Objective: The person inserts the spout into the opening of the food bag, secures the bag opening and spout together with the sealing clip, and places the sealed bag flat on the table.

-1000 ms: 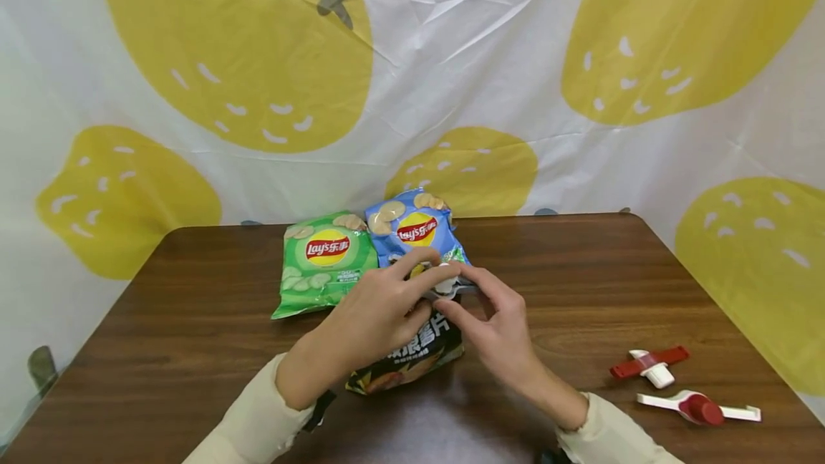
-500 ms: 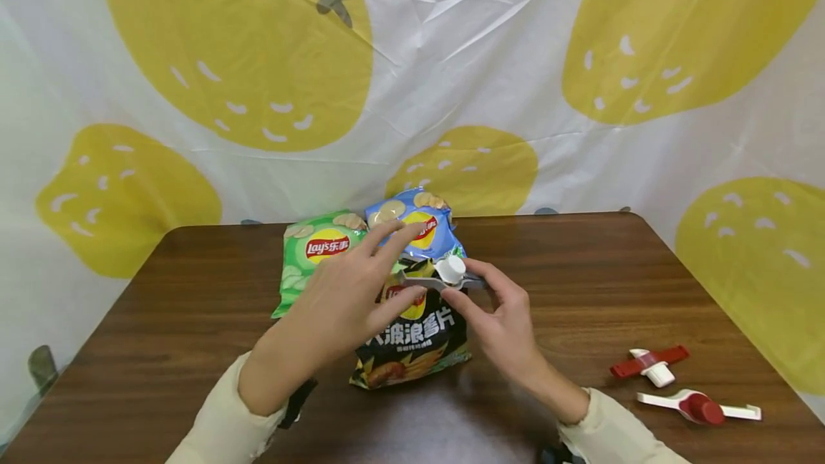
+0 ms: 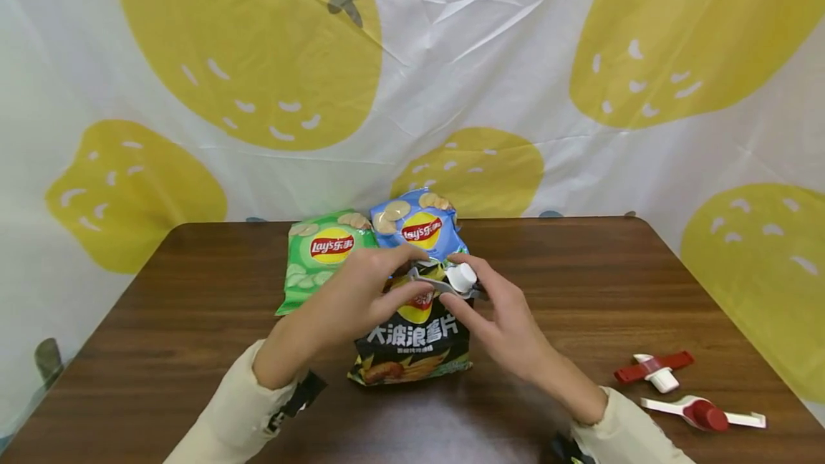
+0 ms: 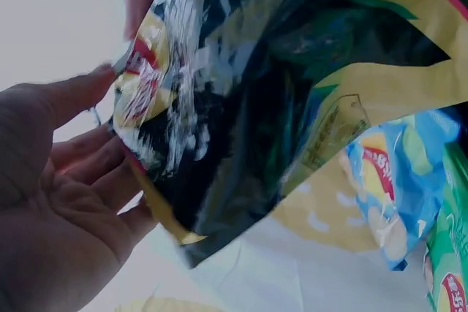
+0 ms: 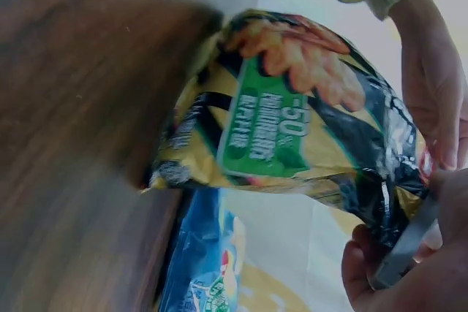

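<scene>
A black chip bag (image 3: 412, 339) stands upright near the middle of the table, its printed front toward me. Across its top lies a grey bag clip (image 3: 430, 282) with a white spout cap (image 3: 462, 277). My left hand (image 3: 348, 299) has thumb and fingers round the clip's left end, at the bag's top corner. The right hand (image 3: 509, 321) pinches the clip's other end beside the cap; the right wrist view shows the grey bar (image 5: 406, 250) between its thumb and fingers. The left wrist view shows the bag's glossy side (image 4: 241, 100), its upper edge by the left thumb.
Behind the black bag, a green chip bag (image 3: 309, 267) and a blue chip bag (image 3: 394, 224) lie side by side. Toward the right front of the brown table (image 3: 193, 356) are a red clip with a white cap (image 3: 664, 378) and a white clip with a red cap (image 3: 707, 415).
The left hand let go and spread away to the left, uncovering the bag's front, then came back to the clip's left end. The right hand kept its hold.
</scene>
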A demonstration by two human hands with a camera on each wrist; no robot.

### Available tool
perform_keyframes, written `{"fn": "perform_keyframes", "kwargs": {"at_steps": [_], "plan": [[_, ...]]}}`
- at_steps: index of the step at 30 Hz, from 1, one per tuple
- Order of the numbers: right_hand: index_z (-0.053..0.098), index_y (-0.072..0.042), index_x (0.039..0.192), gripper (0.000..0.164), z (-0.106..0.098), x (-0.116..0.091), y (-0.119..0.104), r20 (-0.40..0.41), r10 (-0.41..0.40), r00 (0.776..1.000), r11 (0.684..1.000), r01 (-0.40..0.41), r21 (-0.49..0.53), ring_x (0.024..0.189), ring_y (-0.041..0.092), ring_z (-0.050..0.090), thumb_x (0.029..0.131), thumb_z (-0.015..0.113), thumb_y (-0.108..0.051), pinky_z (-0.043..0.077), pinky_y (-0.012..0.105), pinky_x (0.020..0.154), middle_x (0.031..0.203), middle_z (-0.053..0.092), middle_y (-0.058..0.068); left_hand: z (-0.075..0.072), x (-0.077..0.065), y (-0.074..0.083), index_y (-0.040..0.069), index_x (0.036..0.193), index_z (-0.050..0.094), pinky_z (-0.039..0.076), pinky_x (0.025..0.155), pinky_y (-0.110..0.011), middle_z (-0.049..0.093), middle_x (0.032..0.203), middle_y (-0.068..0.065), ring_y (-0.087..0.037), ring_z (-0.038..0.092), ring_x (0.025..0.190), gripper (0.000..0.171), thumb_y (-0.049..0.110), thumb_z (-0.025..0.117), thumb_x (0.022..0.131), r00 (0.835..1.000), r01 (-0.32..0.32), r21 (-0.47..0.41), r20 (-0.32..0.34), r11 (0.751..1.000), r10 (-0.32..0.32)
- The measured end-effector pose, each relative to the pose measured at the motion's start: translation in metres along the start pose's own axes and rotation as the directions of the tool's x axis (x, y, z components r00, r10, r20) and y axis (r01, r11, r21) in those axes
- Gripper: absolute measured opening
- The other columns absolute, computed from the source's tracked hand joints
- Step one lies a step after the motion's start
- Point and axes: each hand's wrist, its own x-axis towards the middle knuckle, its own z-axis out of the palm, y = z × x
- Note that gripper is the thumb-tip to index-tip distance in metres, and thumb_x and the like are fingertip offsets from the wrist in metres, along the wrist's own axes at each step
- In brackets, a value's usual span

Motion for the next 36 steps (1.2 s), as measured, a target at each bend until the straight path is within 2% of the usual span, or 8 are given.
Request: {"fn": "perform_keyframes", "kwargs": {"at_steps": [6,10,14,19,24,29,33,36], "plan": [[0.057,-0.016,0.126,0.034,-0.007,0.003,-0.001,0.034,0.027,0.999,0.999,-0.028,0.043,0.099,0.013,0.063,0.094,0.069,-0.014,0.053,0.027,0.082,0.111,0.064,-0.004,0.011,0.001,0.002,0.002,0.120,0.062,0.048,0.056,-0.021,0.071,0.078,0.002,-0.002,0.057,0.062,0.030,0.015,0.070,0.094,0.998,0.040,-0.111,-0.047,0.993,-0.045],[0.058,-0.016,0.124,0.032,-0.006,0.002,-0.001,0.006,0.055,0.998,0.994,-0.056,0.093,0.097,0.014,0.063,0.094,0.069,-0.012,0.052,0.025,0.080,0.108,0.065,-0.002,0.015,0.001,0.003,0.003,0.112,0.063,0.051,0.060,-0.023,0.073,0.079,0.002,-0.003,0.062,0.069,0.022,0.015,0.070,0.094,0.995,0.076,-0.148,-0.054,0.986,-0.085],[0.061,-0.017,0.120,0.032,-0.005,0.001,-0.003,-0.038,0.044,0.998,0.995,-0.040,0.092,0.092,0.014,0.062,0.091,0.072,-0.009,0.052,0.026,0.077,0.105,0.067,-0.003,0.015,0.001,0.004,0.010,0.093,0.063,0.046,0.055,-0.021,0.065,0.073,0.007,-0.003,0.055,0.062,0.008,0.016,0.069,0.095,0.994,0.071,-0.122,-0.070,0.990,-0.080],[0.061,-0.019,0.117,0.030,-0.009,0.001,-0.006,-0.019,0.039,0.999,0.998,-0.038,0.050,0.089,0.012,0.062,0.090,0.075,-0.014,0.054,0.030,0.074,0.103,0.065,-0.005,0.017,0.001,0.006,0.012,0.092,0.062,0.041,0.053,-0.020,0.057,0.072,0.008,-0.004,0.047,0.059,0.008,0.017,0.066,0.097,0.994,0.068,-0.098,-0.075,0.993,-0.076],[0.061,-0.015,0.120,0.032,-0.014,0.003,-0.012,0.017,-0.102,0.995,0.993,0.103,-0.057,0.095,0.011,0.060,0.091,0.073,-0.012,0.052,0.026,0.078,0.111,0.062,-0.004,0.019,0.000,0.010,0.012,0.097,0.064,0.046,0.059,-0.020,0.060,0.077,0.008,-0.003,0.053,0.066,0.006,0.018,0.066,0.097,0.997,0.045,-0.110,-0.061,0.993,-0.052],[0.063,-0.009,0.116,0.026,-0.016,0.005,-0.017,-0.001,-0.277,0.961,0.951,0.274,-0.143,0.098,0.012,0.058,0.091,0.071,-0.009,0.047,0.024,0.084,0.110,0.063,0.000,0.022,0.001,0.013,0.011,0.101,0.068,0.051,0.070,-0.020,0.066,0.088,0.005,-0.003,0.059,0.079,0.009,0.018,0.067,0.096,0.995,0.003,-0.092,-0.096,0.996,-0.012],[0.064,-0.007,0.113,0.022,-0.015,0.004,-0.018,-0.027,-0.308,0.951,0.942,0.301,-0.150,0.092,0.012,0.059,0.091,0.071,-0.008,0.047,0.021,0.080,0.106,0.064,0.001,0.022,0.002,0.014,0.008,0.102,0.069,0.053,0.075,-0.022,0.069,0.096,0.003,-0.006,0.062,0.087,0.016,0.017,0.075,0.090,0.989,0.014,-0.120,-0.144,0.993,-0.032],[0.064,-0.005,0.112,0.020,-0.014,0.003,-0.019,-0.041,-0.330,0.943,0.936,0.321,-0.147,0.091,0.012,0.059,0.093,0.069,-0.011,0.047,0.022,0.079,0.105,0.064,0.002,0.021,0.003,0.014,0.008,0.096,0.068,0.052,0.070,-0.020,0.067,0.088,0.004,-0.006,0.060,0.080,0.016,0.016,0.078,0.087,0.987,0.004,-0.134,-0.157,0.991,-0.025]]}}
